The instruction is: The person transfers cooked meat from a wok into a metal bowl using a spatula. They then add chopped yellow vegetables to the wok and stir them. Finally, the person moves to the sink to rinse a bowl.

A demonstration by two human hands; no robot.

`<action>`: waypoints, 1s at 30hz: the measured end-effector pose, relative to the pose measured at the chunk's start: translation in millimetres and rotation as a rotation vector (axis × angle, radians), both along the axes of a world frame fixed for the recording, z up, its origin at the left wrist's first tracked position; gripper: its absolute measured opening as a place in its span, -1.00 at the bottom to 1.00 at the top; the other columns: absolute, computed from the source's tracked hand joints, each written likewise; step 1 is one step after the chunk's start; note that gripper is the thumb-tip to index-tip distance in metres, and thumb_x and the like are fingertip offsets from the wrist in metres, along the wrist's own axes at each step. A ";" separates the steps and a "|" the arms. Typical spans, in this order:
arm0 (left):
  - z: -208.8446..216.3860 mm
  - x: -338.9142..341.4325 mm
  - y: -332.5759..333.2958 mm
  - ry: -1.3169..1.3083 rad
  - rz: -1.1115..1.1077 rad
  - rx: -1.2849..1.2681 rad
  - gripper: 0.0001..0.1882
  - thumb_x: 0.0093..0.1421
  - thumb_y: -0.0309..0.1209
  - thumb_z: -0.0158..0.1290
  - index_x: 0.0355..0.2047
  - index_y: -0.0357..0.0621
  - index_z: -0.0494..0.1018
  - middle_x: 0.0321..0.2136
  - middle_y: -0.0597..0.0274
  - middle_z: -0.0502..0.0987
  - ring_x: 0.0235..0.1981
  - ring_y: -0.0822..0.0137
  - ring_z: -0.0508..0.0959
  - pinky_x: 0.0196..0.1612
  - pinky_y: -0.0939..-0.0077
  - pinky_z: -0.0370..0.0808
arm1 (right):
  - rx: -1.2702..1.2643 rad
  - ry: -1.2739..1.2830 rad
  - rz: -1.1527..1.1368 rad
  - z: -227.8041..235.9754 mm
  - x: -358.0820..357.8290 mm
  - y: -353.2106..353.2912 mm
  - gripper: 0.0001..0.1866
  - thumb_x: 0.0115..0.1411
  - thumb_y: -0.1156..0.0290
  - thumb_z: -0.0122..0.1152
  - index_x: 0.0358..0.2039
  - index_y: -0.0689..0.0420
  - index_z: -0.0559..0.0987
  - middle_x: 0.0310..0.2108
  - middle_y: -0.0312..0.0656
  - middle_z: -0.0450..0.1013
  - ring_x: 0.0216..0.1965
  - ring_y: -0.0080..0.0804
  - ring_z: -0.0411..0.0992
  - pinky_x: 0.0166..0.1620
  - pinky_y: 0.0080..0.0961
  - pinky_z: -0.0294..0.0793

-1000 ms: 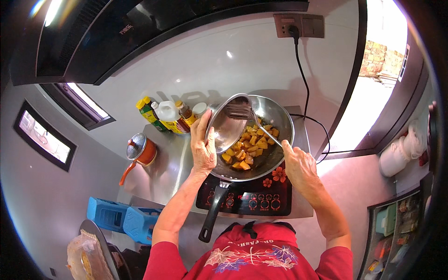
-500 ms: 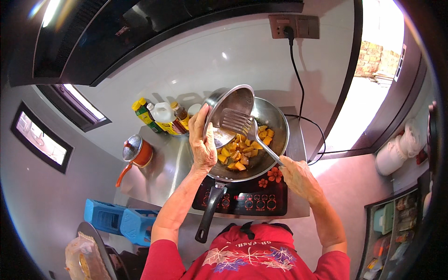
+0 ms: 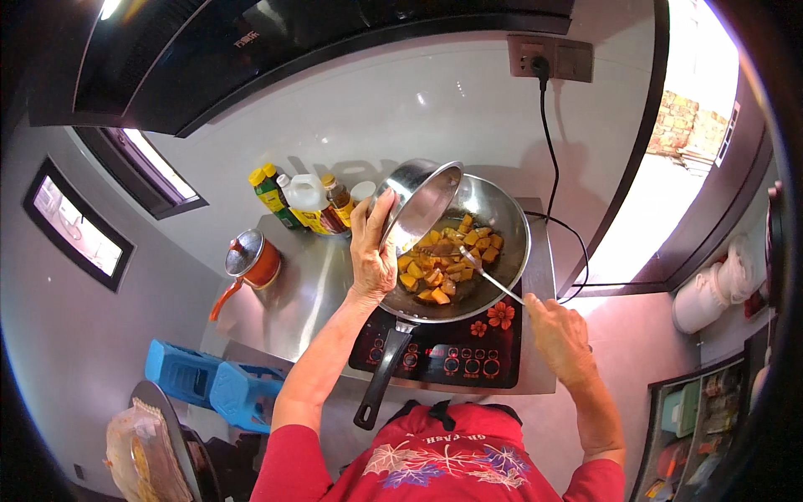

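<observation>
My left hand (image 3: 374, 255) grips a steel bowl (image 3: 425, 202) by its side, tilted over the left part of the wok (image 3: 512, 224). The bowl's inside looks bare where it shows. My right hand (image 3: 560, 339) is closed round the handle end of a slotted metal spatula (image 3: 500, 286). Its head is down among orange-yellow chunks (image 3: 435, 272), perhaps pumpkin, in the wok and is partly hidden by them. The wok, with its black handle (image 3: 383, 381) pointing toward me, sits on a black induction cooker (image 3: 435, 358) with lit red marks.
An orange lidded saucepan (image 3: 255, 261) stands left on the steel counter (image 3: 305, 289). Sauce bottles (image 3: 308, 201) line the wall behind. A black cord (image 3: 548, 151) runs from the socket down behind the wok. Blue plastic stools (image 3: 213, 381) are low on the left.
The spatula head has gone from up at the bowl's mouth down into the chunks. My right hand has moved right and slightly toward me. The bowl stays tilted over the wok.
</observation>
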State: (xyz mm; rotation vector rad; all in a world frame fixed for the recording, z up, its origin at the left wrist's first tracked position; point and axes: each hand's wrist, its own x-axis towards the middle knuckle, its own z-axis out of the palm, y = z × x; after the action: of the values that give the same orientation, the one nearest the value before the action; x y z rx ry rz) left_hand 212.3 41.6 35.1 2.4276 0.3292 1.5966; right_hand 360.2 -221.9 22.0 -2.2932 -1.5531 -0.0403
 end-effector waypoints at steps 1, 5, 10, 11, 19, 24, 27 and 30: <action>0.7 1.6 -1.8 0.011 -0.005 0.011 -0.59 0.19 -0.58 -0.15 0.07 -0.21 0.31 -0.03 0.01 0.38 -0.01 0.08 0.37 0.09 0.34 0.27 | -0.024 -0.051 0.019 -2.2 -3.5 1.3 -0.76 0.07 0.47 0.03 -0.21 0.18 0.43 -0.51 -0.03 0.42 -0.50 -0.12 0.49 -0.48 -0.26 0.46; 0.8 6.3 -10.0 0.019 -0.015 0.069 -0.43 0.01 -0.72 -0.06 0.07 -0.03 0.35 -0.04 -0.09 0.32 -0.07 -0.03 0.41 -0.03 0.30 0.40 | -0.081 -0.205 0.068 -2.1 -20.6 13.3 -0.63 0.01 0.46 0.10 -0.13 0.26 0.43 -0.51 -0.09 0.41 -0.52 -0.25 0.50 -0.52 -0.41 0.49; -10.0 8.3 -12.1 0.022 -0.090 0.022 -0.45 0.04 -0.63 0.06 0.07 0.06 0.36 -0.03 -0.06 0.31 -0.09 0.00 0.43 -0.05 0.32 0.42 | -0.126 -0.332 0.034 16.1 -21.6 23.7 -0.65 -0.01 0.44 0.12 -0.17 0.26 0.45 -0.52 -0.12 0.41 -0.54 -0.30 0.49 -0.54 -0.47 0.48; -11.8 8.0 -11.7 0.016 -0.103 0.018 -0.45 0.03 -0.63 0.07 0.07 0.07 0.37 -0.03 -0.07 0.31 -0.09 0.00 0.43 -0.06 0.32 0.42 | -0.143 -0.375 0.001 12.7 -17.7 26.1 -0.68 0.01 0.46 0.09 -0.17 0.24 0.46 -0.53 -0.16 0.41 -0.53 -0.33 0.49 -0.54 -0.50 0.48; -4.1 -6.8 -5.7 0.029 -0.047 -0.073 -0.58 0.19 -0.63 -0.18 0.07 -0.18 0.32 -0.02 0.00 0.37 0.02 0.08 0.34 0.11 0.32 0.25 | 0.120 0.091 -0.021 20.1 8.5 -2.3 -0.85 0.10 0.53 0.02 -0.27 0.16 0.45 -0.65 0.01 0.37 -0.62 -0.03 0.37 -0.50 -0.23 0.34; -5.6 0.0 -6.0 -0.100 -0.023 -0.162 -0.53 0.15 -0.68 -0.15 0.10 -0.17 0.30 -0.03 0.04 0.36 0.01 0.13 0.37 0.09 0.41 0.28 | 0.280 0.395 0.127 0.5 19.2 28.3 -0.82 0.12 0.51 0.01 -0.24 0.23 0.45 -0.70 -0.04 0.37 -0.67 -0.13 0.36 -0.52 -0.30 0.35; 0.4 3.3 -8.2 -0.125 -0.034 -0.174 -0.57 0.19 -0.64 -0.14 0.10 -0.22 0.29 -0.01 0.05 0.36 0.02 0.14 0.36 0.11 0.40 0.26 | 0.186 0.515 0.086 -17.8 24.7 34.2 -0.84 0.14 0.48 -0.01 -0.29 0.24 0.49 -0.72 -0.12 0.38 -0.68 -0.39 0.36 -0.52 -0.43 0.37; -1.5 2.0 -3.0 -0.088 -0.060 -0.193 -0.60 0.29 -0.47 -0.22 0.14 -0.24 0.23 0.10 0.12 0.30 0.12 0.26 0.27 0.19 0.42 0.13 | 0.116 0.728 0.086 -6.4 18.5 31.3 -0.86 0.15 0.47 -0.01 -0.32 0.21 0.49 -0.69 -0.02 0.39 -0.64 -0.18 0.43 -0.47 -0.28 0.39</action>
State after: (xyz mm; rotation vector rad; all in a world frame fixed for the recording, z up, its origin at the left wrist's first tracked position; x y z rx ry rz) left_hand 214.3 38.6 33.6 2.1961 0.3735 1.5636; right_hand 378.7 -190.6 15.6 -1.8336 -1.2086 0.6352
